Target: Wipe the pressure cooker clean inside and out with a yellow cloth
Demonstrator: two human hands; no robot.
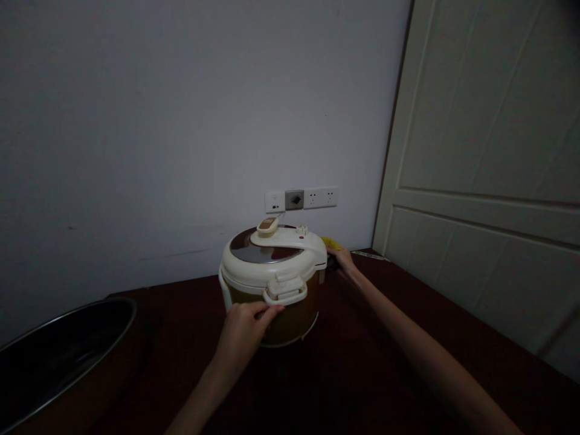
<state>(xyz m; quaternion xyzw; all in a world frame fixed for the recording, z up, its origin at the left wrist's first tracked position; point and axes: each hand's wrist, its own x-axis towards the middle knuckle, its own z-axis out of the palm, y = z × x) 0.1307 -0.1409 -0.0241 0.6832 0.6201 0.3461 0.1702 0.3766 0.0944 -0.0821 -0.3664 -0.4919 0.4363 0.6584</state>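
Observation:
An electric pressure cooker (254,278) with a cream lid rim, a shiny dark lid top and a brownish body stands upright on the dark red tabletop. My left hand (247,320) is closed at its front handle (287,296), thumb and fingers at the handle's lower left edge. At the cooker's far right side, my right hand (343,258) reaches around with a yellow cloth (330,243) under its fingers. A black part (333,263) shows just below that hand; its kind is unclear. The cooker partly hides the right fingers.
A large dark pan (67,356) with a metal rim stands at the left front. Wall sockets (321,197) sit behind the cooker. A pale panelled door (480,181) borders the dark red table (380,338) on the right. A thin patterned strip (369,255) lies near the wall.

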